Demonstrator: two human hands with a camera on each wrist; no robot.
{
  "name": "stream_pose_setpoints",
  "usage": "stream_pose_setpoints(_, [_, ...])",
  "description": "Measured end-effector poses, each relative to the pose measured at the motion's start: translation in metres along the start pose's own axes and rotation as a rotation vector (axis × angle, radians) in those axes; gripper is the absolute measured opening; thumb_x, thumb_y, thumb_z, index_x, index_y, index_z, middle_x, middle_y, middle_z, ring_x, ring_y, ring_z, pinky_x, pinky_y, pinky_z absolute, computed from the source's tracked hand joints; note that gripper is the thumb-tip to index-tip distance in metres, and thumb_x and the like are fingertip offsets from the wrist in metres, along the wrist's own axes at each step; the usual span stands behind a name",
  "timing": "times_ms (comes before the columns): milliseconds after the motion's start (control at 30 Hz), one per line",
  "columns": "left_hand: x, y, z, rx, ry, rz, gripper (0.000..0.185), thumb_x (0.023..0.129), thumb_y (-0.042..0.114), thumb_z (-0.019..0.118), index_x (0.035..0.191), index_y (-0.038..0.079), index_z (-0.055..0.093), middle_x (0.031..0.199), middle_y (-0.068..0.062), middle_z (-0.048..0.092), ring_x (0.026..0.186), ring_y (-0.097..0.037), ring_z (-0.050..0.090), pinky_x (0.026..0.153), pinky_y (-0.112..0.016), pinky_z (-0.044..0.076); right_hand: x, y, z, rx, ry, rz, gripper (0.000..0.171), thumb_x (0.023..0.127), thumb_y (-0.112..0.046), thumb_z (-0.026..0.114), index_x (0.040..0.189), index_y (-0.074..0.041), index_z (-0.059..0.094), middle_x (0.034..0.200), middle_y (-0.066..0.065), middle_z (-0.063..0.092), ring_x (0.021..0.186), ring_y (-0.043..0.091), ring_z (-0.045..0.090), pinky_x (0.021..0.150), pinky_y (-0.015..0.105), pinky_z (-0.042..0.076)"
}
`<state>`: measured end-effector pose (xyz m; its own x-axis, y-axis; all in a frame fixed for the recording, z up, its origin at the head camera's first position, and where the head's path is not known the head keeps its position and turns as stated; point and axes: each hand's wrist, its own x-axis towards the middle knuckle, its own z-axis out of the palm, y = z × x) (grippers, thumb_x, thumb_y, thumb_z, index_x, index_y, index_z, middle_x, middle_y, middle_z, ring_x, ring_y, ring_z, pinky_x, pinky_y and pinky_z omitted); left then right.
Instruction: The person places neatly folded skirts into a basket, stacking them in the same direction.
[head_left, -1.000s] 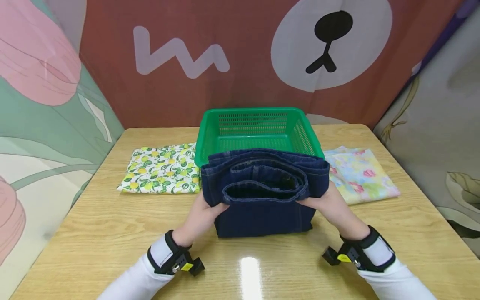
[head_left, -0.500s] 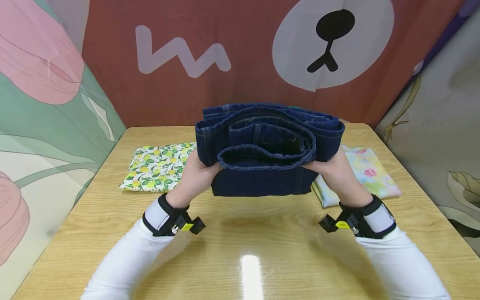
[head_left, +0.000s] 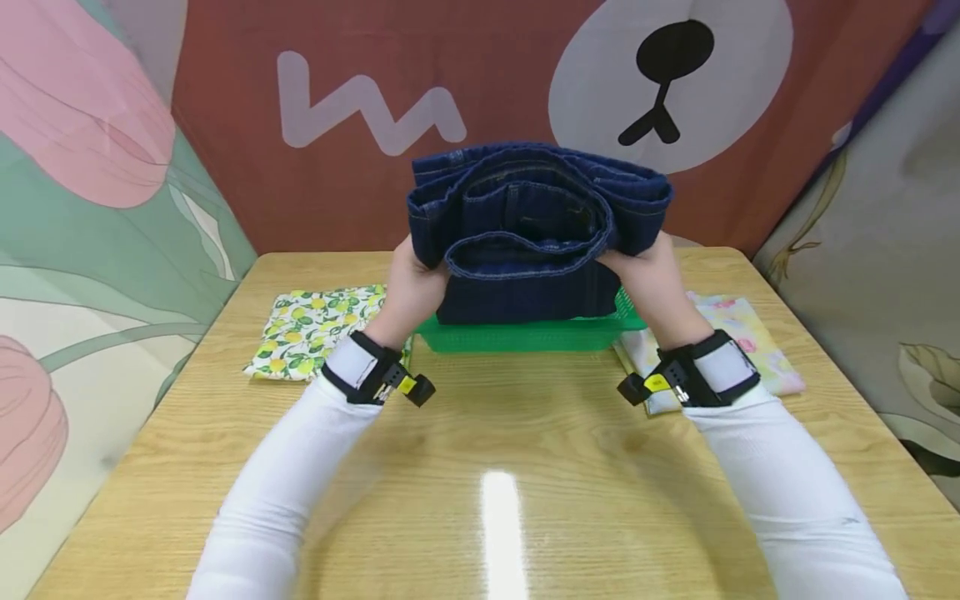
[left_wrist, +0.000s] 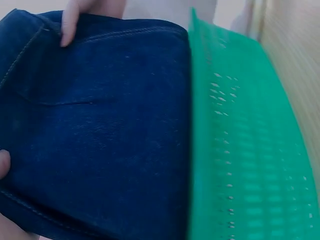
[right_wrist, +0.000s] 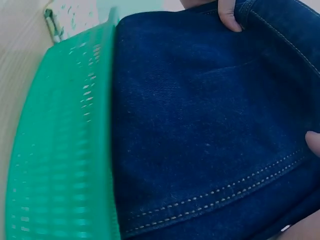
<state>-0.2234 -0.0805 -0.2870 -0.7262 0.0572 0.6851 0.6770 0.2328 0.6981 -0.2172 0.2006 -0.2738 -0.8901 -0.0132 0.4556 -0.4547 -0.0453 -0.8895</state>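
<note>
A folded pair of dark blue jeans (head_left: 528, 296) is held up over the green basket (head_left: 517, 337), with its folded layers facing me. My left hand (head_left: 415, 287) grips its left side, thumb in front. On the opposite side my right hand (head_left: 648, 279) grips it likewise. In the left wrist view the jeans (left_wrist: 115, 125) run down to the rim of the basket (left_wrist: 250, 150), which hides their lower edge. The right wrist view also shows the jeans (right_wrist: 200, 115) cut off by the basket's (right_wrist: 65, 150) rim. How deep they reach inside cannot be told.
A folded lemon-print cloth (head_left: 318, 329) lies left of the basket on the wooden table (head_left: 480, 433). To the right lies a folded pastel floral cloth (head_left: 742, 342), partly behind my right wrist. A brown printed curtain (head_left: 360, 200) hangs behind the table.
Both hands have lifted the jeans off the table and moved them forward and up, over the basket. The basket's front wall now shows below them. Both cloths stay in place.
</note>
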Motion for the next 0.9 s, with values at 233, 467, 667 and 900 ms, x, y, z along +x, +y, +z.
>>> stream_pose_setpoints(233, [0.014,-0.025,0.019,0.112,-0.062,-0.149,0.024,0.095,-0.008,0.063,0.117,-0.014,0.067,0.121,-0.032,0.071,0.122,-0.044,0.066,0.11,-0.048,0.052,0.019,0.02,-0.004,-0.186,0.037,0.192,0.048,0.1,0.0,0.066,0.147,-0.007,0.06,0.134,-0.008,0.064,0.124,0.007,0.057,0.111,0.03,0.047])
stream_pose_setpoints(467, [0.035,-0.047,0.021,0.21,-0.207,-0.272,0.042,0.105,-0.003,0.055,0.147,-0.005,0.054,0.147,-0.026,0.061,0.143,-0.04,0.054,0.122,-0.048,0.043,0.042,0.038,0.0,-0.26,-0.03,0.309,0.066,0.104,-0.005,0.062,0.165,-0.001,0.035,0.168,0.019,0.041,0.153,0.031,0.042,0.127,0.042,0.036])
stream_pose_setpoints(667, [0.041,-0.062,0.021,0.223,-0.283,-0.38,0.051,0.107,-0.004,0.047,0.158,-0.001,0.045,0.159,-0.023,0.052,0.152,-0.037,0.046,0.125,-0.048,0.039,0.051,0.051,0.007,-0.332,-0.07,0.43,0.069,0.108,-0.009,0.06,0.168,-0.001,0.027,0.173,0.02,0.032,0.16,0.037,0.031,0.132,0.049,0.028])
stream_pose_setpoints(900, [0.028,-0.079,0.025,0.229,-0.311,-0.516,0.063,0.103,-0.007,0.042,0.165,0.002,0.037,0.167,-0.02,0.043,0.159,-0.034,0.036,0.132,-0.044,0.029,0.05,0.076,0.014,-0.408,-0.091,0.51,0.066,0.106,-0.009,0.062,0.164,0.005,0.032,0.169,0.025,0.037,0.157,0.041,0.037,0.13,0.05,0.032])
